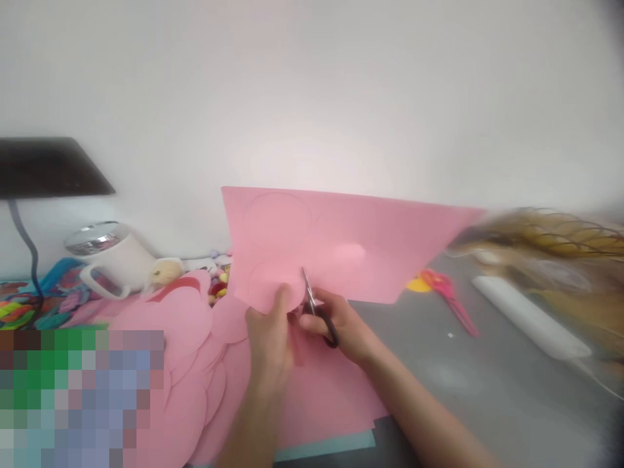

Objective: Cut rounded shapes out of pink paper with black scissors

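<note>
A large pink paper sheet [370, 247] with faint drawn circles stands tilted up in front of me. My left hand [273, 325] grips its lower edge, thumb on the near face beside one circle. In my right hand [341, 322] is a pair of scissors [314, 312] with dark handles, fingers in the loops. Their blades point up and lie against the sheet near that circle's right side. Below my hands lie more pink sheets [331, 403], with a light blue sheet [326, 446] under them. Overlapping pink paper circles [180, 325] are piled to the left.
Pink-handled scissors [451, 299] and a yellow piece [418, 284] lie right of the sheet on the grey table [429, 370]. Farther right is a white power strip [531, 315]. A white mug [117, 263] and a dark lamp head [53, 167] stand at left, before the wall.
</note>
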Demonstrator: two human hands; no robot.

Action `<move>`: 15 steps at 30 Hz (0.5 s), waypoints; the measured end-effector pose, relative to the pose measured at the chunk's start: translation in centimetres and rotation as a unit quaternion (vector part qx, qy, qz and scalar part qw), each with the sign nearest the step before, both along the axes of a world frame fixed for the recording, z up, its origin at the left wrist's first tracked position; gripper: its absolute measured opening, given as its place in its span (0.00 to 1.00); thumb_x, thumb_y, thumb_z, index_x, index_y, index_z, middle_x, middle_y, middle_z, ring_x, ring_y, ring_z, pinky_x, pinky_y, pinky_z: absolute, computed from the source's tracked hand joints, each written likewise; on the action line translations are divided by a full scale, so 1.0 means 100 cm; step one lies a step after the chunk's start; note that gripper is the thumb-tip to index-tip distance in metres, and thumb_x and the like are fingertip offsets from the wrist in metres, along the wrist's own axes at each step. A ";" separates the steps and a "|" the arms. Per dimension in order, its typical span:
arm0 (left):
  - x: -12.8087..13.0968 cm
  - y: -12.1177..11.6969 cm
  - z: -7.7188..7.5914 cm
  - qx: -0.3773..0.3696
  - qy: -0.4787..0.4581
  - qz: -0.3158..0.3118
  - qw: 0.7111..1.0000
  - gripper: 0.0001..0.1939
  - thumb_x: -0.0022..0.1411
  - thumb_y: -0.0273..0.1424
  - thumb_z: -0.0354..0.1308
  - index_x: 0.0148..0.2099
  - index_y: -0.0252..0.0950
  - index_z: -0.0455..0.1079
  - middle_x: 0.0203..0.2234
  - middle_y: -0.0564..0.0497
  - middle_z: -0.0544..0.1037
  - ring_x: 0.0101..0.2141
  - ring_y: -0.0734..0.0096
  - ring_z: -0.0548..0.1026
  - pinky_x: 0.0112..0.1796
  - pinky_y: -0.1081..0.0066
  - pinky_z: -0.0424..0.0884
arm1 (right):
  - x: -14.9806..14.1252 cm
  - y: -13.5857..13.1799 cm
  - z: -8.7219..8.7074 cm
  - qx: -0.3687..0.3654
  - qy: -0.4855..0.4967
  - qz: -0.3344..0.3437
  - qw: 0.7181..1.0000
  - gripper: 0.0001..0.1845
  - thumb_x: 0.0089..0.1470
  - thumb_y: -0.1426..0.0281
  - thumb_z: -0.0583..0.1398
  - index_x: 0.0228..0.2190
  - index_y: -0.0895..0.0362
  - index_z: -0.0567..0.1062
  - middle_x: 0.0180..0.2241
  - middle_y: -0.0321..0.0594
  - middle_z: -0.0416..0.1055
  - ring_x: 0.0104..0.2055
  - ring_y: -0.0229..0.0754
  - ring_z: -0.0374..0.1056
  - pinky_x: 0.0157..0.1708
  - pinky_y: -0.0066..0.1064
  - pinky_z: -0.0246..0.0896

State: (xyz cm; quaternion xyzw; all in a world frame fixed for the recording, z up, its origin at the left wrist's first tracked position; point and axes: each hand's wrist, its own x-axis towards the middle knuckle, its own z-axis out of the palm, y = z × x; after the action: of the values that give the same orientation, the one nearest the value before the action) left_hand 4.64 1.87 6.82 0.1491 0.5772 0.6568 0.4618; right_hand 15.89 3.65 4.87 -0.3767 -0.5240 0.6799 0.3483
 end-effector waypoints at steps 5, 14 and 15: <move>-0.001 -0.001 -0.001 0.004 0.006 -0.002 1.000 0.06 0.45 0.28 0.63 0.23 0.31 0.71 0.18 0.51 0.74 0.22 0.73 0.73 0.22 0.74 0.70 | 0.001 0.000 -0.002 0.006 -0.007 -0.001 1.000 0.27 0.35 0.55 0.70 0.31 0.58 0.67 0.18 0.27 0.56 0.19 0.31 0.52 0.20 0.25 0.43; -0.001 0.001 -0.003 0.013 0.006 -0.010 1.000 0.07 0.45 0.29 0.63 0.22 0.30 0.71 0.20 0.49 0.75 0.22 0.73 0.73 0.22 0.73 0.70 | 0.001 0.001 -0.002 0.002 0.006 -0.001 1.000 0.27 0.35 0.54 0.70 0.30 0.57 0.67 0.20 0.28 0.59 0.20 0.31 0.51 0.21 0.26 0.47; -0.001 0.001 -0.002 0.014 0.005 -0.010 1.000 0.06 0.45 0.29 0.63 0.23 0.30 0.71 0.20 0.50 0.76 0.22 0.73 0.73 0.23 0.73 0.70 | 0.001 0.001 -0.003 0.002 0.005 -0.001 1.000 0.28 0.34 0.54 0.71 0.30 0.57 0.67 0.19 0.28 0.59 0.20 0.31 0.51 0.21 0.26 0.47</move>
State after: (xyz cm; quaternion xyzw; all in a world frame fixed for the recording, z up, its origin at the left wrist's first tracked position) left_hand 4.50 1.95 6.58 0.1646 0.5686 0.6593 0.4636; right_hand 16.00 3.70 4.61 -0.3731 -0.5233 0.6800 0.3527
